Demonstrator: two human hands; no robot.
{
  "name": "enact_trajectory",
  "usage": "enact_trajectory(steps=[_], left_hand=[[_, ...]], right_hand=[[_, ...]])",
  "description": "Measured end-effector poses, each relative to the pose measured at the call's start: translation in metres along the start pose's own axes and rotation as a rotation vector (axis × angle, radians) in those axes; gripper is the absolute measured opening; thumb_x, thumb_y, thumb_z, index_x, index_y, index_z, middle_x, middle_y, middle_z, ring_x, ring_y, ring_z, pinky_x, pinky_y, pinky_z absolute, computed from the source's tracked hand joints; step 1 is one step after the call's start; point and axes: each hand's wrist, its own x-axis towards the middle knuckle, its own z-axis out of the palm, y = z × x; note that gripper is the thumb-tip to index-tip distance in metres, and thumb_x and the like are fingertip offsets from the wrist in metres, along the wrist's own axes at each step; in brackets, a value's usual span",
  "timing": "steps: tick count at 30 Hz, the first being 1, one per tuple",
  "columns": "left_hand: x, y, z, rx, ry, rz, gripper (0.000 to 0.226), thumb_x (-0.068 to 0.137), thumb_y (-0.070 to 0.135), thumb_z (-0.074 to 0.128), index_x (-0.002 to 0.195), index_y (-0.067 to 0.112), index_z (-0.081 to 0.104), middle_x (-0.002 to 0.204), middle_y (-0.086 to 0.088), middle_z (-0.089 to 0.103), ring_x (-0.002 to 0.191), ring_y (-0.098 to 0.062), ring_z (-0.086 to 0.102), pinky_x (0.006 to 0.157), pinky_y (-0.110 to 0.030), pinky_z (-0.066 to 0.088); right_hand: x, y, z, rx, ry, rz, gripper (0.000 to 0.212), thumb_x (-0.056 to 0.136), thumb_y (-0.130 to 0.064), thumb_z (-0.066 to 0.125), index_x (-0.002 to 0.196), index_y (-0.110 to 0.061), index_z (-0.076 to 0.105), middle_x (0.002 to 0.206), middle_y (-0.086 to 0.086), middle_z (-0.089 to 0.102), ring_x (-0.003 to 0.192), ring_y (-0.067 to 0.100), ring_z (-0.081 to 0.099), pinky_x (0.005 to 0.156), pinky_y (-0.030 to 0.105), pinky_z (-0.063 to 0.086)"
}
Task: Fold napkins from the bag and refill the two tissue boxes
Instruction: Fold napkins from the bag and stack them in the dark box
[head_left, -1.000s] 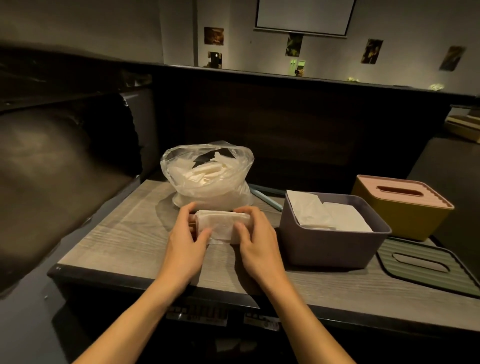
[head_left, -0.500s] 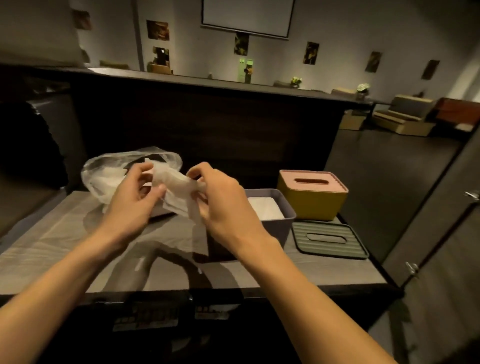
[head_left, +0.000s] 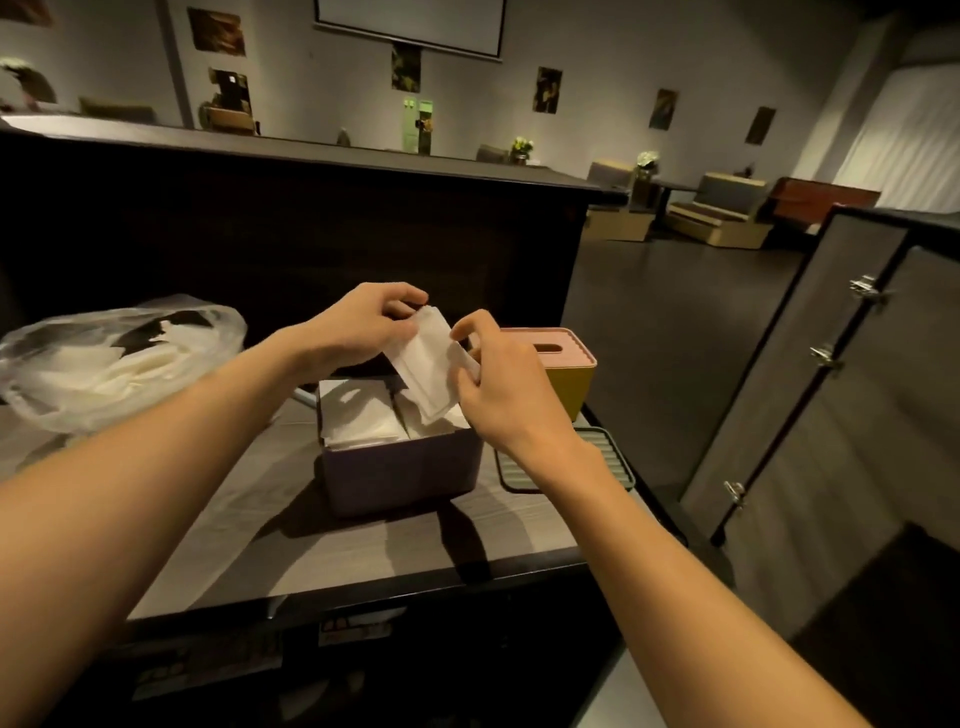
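Note:
A folded white napkin (head_left: 428, 364) hangs tilted just above the open purple tissue box (head_left: 400, 475). My left hand (head_left: 363, 327) pinches its upper edge and my right hand (head_left: 493, 379) grips its right side. Inside the purple box lie two stacks of folded napkins (head_left: 358, 415). The yellow tissue box (head_left: 563, 376) with its pink slotted lid stands closed behind and right of the purple one. A clear plastic bag (head_left: 104, 358) full of white napkins sits at the left on the wooden counter (head_left: 291, 540).
A green ridged lid (head_left: 608, 457) with a slot lies flat to the right of the purple box, partly under my right wrist. A dark high partition (head_left: 291, 228) rises behind the counter. A grey hinged door (head_left: 831, 395) stands at the right.
Both hands carried the folded napkin from in front of the bag rightward, to above the purple box. My head turned right, so the bag slid to the left of the view.

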Motion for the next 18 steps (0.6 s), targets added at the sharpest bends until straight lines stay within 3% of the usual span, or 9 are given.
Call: enact_trajectory(steps=[2,7,9,12,16,18], left_hand=[[0.013,0.003,0.002,0.024,-0.07,-0.018,0.05,0.104,0.011,0.057,0.153,0.017,0.044,0.138,-0.008,0.057,0.116,-0.015,0.054,0.075,-0.019,0.044],[0.033,-0.008,0.011,0.15,-0.214,-0.075,0.056,0.102,0.013,0.061,0.154,0.022,0.041,0.148,-0.01,0.052,0.123,-0.02,0.053,0.097,-0.033,0.043],[0.036,-0.013,0.016,0.228,-0.234,-0.052,0.056,0.101,0.013,0.063,0.153,0.02,0.043,0.145,-0.009,0.056,0.129,-0.024,0.055,0.097,-0.032,0.043],[0.034,-0.015,0.018,0.34,-0.185,0.03,0.051,0.099,0.016,0.067,0.147,0.017,0.051,0.135,-0.002,0.06,0.121,-0.019,0.06,0.092,-0.025,0.044],[0.027,-0.015,0.022,0.468,-0.099,0.151,0.035,0.096,0.017,0.071,0.13,0.014,0.066,0.132,0.0,0.055,0.103,-0.011,0.059,0.091,-0.023,0.048],[0.021,-0.018,0.025,0.558,-0.095,0.165,0.029,0.095,0.024,0.073,0.123,0.017,0.071,0.129,0.0,0.054,0.1,-0.011,0.057,0.087,-0.025,0.05]], right_hand=[[0.002,0.006,-0.001,0.032,-0.016,0.064,0.035,0.103,-0.019,0.06,0.133,-0.028,0.046,0.109,-0.001,0.064,0.081,0.007,0.062,0.063,0.021,0.051],[0.002,0.014,0.008,0.033,-0.041,0.172,0.034,0.103,-0.022,0.063,0.132,-0.031,0.049,0.115,-0.008,0.058,0.079,0.002,0.055,0.061,0.015,0.043],[0.001,0.013,0.013,-0.029,-0.032,0.169,0.029,0.102,-0.025,0.064,0.128,-0.032,0.053,0.116,-0.006,0.062,0.085,0.006,0.059,0.068,0.021,0.051],[-0.003,0.007,0.019,-0.138,-0.075,0.15,0.022,0.103,-0.032,0.06,0.126,-0.032,0.059,0.112,-0.002,0.069,0.092,0.014,0.066,0.084,0.038,0.06],[-0.009,0.004,0.018,-0.295,-0.108,0.101,0.025,0.104,-0.036,0.054,0.127,-0.03,0.062,0.104,-0.005,0.068,0.101,0.018,0.063,0.1,0.041,0.043],[-0.012,0.001,0.018,-0.402,-0.102,0.066,0.025,0.104,-0.038,0.052,0.125,-0.031,0.063,0.105,-0.005,0.067,0.11,0.02,0.059,0.1,0.044,0.034]])
